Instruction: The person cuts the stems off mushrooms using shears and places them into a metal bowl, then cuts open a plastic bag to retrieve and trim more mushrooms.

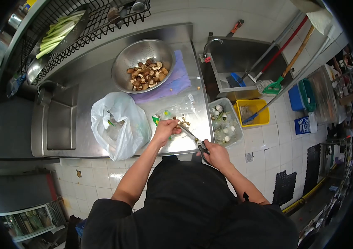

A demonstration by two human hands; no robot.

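Observation:
My right hand [217,154] grips a pair of scissors [192,135] by the black handles, over the counter's front edge. The metal blades point up and left toward my left hand [167,129]. The fingers of that hand are pinched around a small brown mushroom, mostly hidden by them. Small cut stems [183,121] lie on clear plastic wrapping just beyond the blades. Behind, a steel colander [120,62] holds several brown mushrooms [147,74] and rests partly on a purple cloth [178,81]. Left of my left hand stands a white plastic bag [120,112], its top open.
A small sink [62,124] is set into the counter's left end. On the right are a deep sink [243,54], a plastic tub [228,124] with white items inside, a yellow bucket [263,118] and leaning mop handles. A wire rack [97,25] overhangs the back left.

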